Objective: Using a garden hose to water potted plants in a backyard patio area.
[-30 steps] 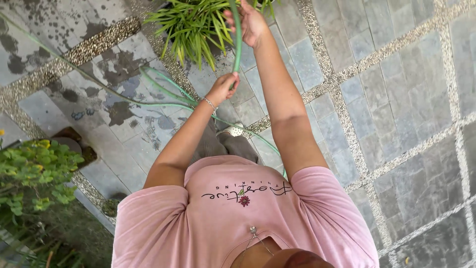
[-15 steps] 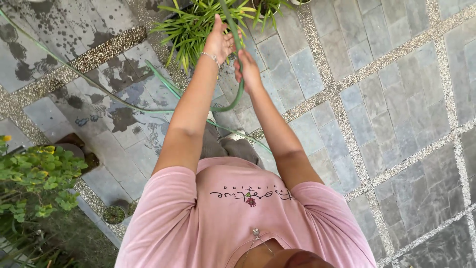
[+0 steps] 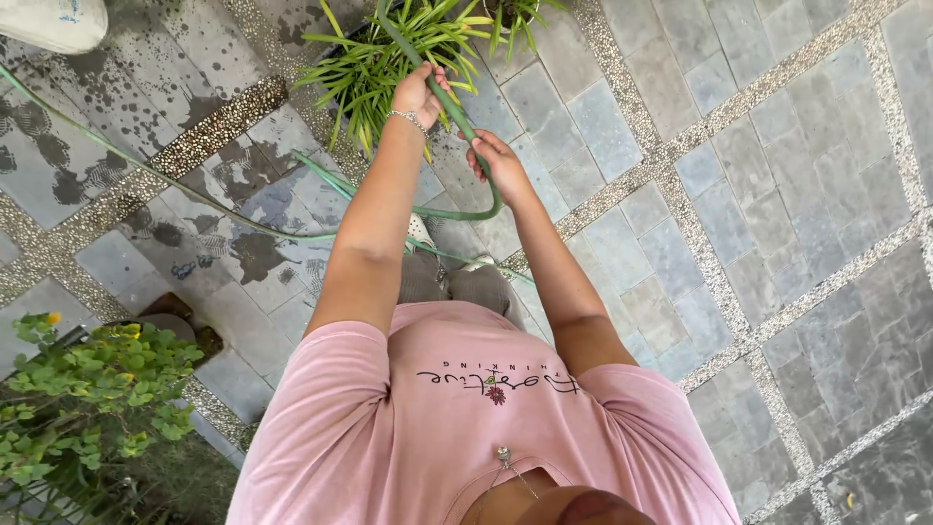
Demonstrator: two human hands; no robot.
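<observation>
a green garden hose (image 3: 457, 122), thin and flexible, runs down from the far top edge, slants right, then bends in a u-shaped loop. beyond the loop it trails left across wet paving, lying in long, loose curves toward the far left.

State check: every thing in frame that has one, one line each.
left hand: closed on the green hose, farther along it
right hand: closed on the hose, nearer the body
green hose: bent in a loop between the hands, rest trailing across the paving
paving: wet patches on the left, dry on the right
grassy potted plant: upright, under the left hand
</observation>
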